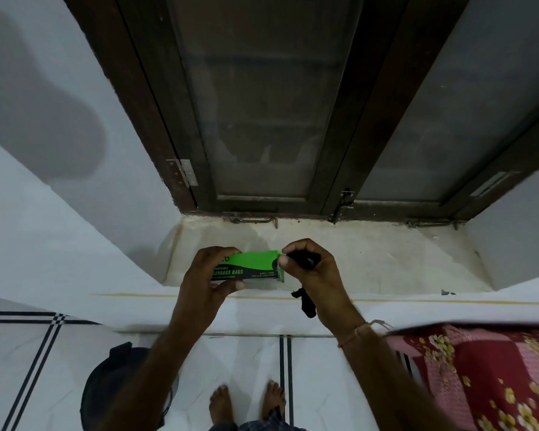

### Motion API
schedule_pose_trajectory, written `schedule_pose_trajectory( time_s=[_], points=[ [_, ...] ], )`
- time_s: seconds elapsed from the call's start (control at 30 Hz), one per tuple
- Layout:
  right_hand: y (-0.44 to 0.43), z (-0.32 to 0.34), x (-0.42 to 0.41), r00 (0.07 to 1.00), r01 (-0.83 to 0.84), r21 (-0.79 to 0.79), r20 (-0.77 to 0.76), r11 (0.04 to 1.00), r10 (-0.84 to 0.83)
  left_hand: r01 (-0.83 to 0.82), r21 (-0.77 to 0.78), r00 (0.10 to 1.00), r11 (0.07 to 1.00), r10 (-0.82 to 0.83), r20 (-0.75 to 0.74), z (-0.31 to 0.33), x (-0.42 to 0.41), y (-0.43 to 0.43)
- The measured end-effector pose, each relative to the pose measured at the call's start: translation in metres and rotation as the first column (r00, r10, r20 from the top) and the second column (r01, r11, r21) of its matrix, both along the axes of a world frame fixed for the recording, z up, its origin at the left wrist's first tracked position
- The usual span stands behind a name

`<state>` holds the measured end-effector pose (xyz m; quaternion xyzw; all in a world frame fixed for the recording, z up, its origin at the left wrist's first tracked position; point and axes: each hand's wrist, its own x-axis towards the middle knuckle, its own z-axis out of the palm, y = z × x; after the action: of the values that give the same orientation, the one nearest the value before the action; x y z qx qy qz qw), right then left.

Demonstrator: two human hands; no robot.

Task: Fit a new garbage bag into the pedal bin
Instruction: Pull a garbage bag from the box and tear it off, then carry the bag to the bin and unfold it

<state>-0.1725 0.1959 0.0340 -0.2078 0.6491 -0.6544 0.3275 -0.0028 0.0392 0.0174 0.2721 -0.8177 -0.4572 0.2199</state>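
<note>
Head view, looking down at a window sill. Lower left of frame: dark round pedal bin [119,390] on the tiled floor, partly hidden behind the left forearm; whether it holds a liner cannot be told. Centre: left hand [210,272] closed around a green-and-black cardboard garbage-bag box [249,266], held just above the pale stone window sill [371,259]. Right of centre: right hand [313,269] closed on black plastic garbage bag material [305,301] at the box's open end, thumb against the flap; a black tail hangs below the palm. Judgement: early stage. Bag appears drawn out; unfolding, opening the bin and fitting remain.
</note>
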Motion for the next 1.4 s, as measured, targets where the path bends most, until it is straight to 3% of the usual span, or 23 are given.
schedule_pose_trajectory(
  time_s=[0.23, 0.37, 0.5, 0.63, 0.73, 0.8, 0.87, 0.93, 1.0, 1.2, 1.27, 1.4],
  points=[
    [-0.011, -0.025, 0.015, 0.995, 0.051, 0.04, 0.079, 0.998, -0.054, -0.131, -0.064, 0.988, 0.989, 0.136, 0.078, -0.017, -0.004, -0.006],
    [-0.041, -0.052, 0.009, 0.989, 0.145, 0.227, -0.006, 0.963, -0.147, -0.134, -0.174, 0.976, 0.976, 0.161, 0.148, -0.034, -0.02, -0.017],
    [-0.065, -0.068, -0.002, 0.984, 0.168, 0.381, -0.12, 0.909, -0.132, -0.149, -0.208, 0.948, 0.967, 0.199, 0.247, -0.044, -0.034, -0.03],
    [-0.067, -0.061, -0.001, 0.987, 0.148, 0.407, -0.112, 0.902, -0.111, -0.152, -0.254, 0.938, 0.955, 0.221, 0.269, -0.046, -0.031, -0.027],
    [-0.053, -0.049, 0.007, 0.977, 0.213, 0.362, -0.09, 0.908, -0.193, -0.225, -0.339, 0.92, 0.914, 0.313, 0.235, -0.04, -0.022, -0.011],
    [-0.041, -0.034, 0.019, 0.977, 0.2, 0.278, 0.015, 0.939, -0.212, -0.279, -0.156, 0.948, 0.948, 0.297, 0.112, -0.026, -0.013, 0.013],
    [-0.032, -0.015, 0.035, 0.977, 0.069, 0.203, 0.186, 0.977, -0.108, -0.257, 0.225, 0.965, 0.94, 0.235, 0.121, -0.007, -0.003, 0.037],
    [-0.027, -0.008, 0.051, 0.951, -0.1, 0.18, 0.306, 0.978, 0.041, -0.218, 0.544, 0.975, 0.81, 0.152, 0.163, 0.009, 0.009, 0.057],
    [-0.025, -0.009, 0.069, 0.917, -0.226, 0.182, 0.372, 0.957, 0.145, -0.195, 0.697, 0.98, 0.69, 0.116, 0.159, 0.016, 0.023, 0.068],
    [-0.025, -0.012, 0.132, 0.879, -0.325, 0.159, 0.415, 0.932, 0.236, -0.243, 0.791, 0.962, 0.562, 0.242, 0.124, 0.012, 0.079, 0.07],
    [-0.025, -0.016, 0.151, 0.915, -0.306, 0.127, 0.311, 0.943, 0.255, -0.254, 0.812, 0.945, 0.525, 0.315, 0.092, 0.007, 0.104, 0.065],
    [-0.031, -0.016, 0.206, 0.985, -0.169, 0.251, 0.02, 0.953, 0.17, -0.349, 0.833, 0.872, 0.43, 0.475, 0.12, -0.008, 0.166, 0.051]
  ],
)
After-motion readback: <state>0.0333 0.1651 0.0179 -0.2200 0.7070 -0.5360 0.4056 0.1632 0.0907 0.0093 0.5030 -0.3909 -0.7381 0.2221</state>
